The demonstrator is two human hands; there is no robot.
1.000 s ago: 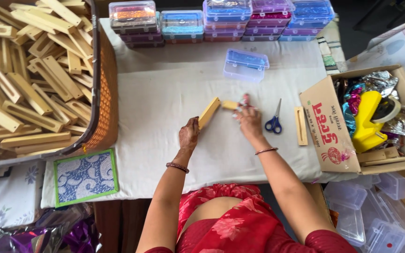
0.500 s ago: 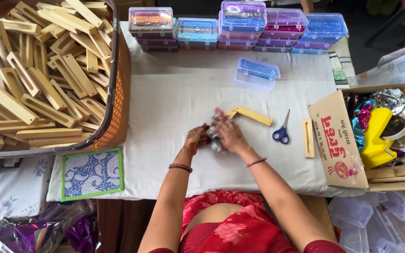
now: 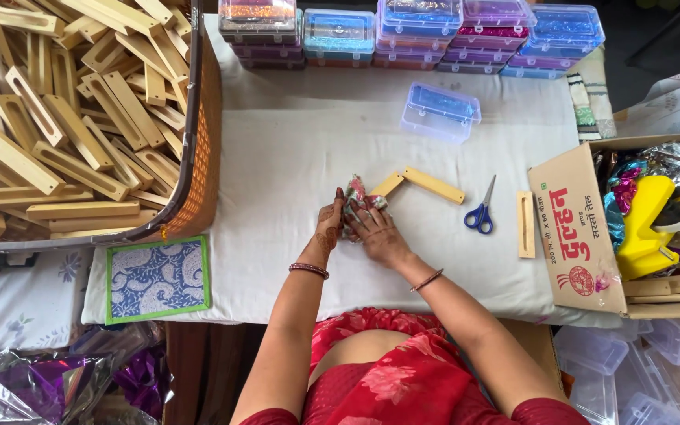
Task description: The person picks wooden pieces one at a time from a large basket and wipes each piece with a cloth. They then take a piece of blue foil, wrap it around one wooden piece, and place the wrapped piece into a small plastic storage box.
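A small glittery piece (image 3: 356,191) sits mid-bench, pinched between both hands; the left hand (image 3: 329,228) and right hand (image 3: 377,230) have their fingers closed on it. A wooden L-piece (image 3: 419,183) touches the right fingertips. Scissors (image 3: 479,211) lie near, a wood strip (image 3: 526,224) beside them, a clear box (image 3: 440,112) beyond on the white bench (image 3: 277,157).

We found open white cloth (image 3: 277,157) between our hands and the far stacks of clear plastic boxes (image 3: 411,35), broken only by one lone plastic box (image 3: 440,112). To the left, the orange basket (image 3: 202,157) of wooden pieces walled us in. To the right, the wooden bar (image 3: 432,185), blue-handled scissors (image 3: 480,211), a slotted wooden strip (image 3: 526,224) and the cardboard box (image 3: 580,236) crowded the way.
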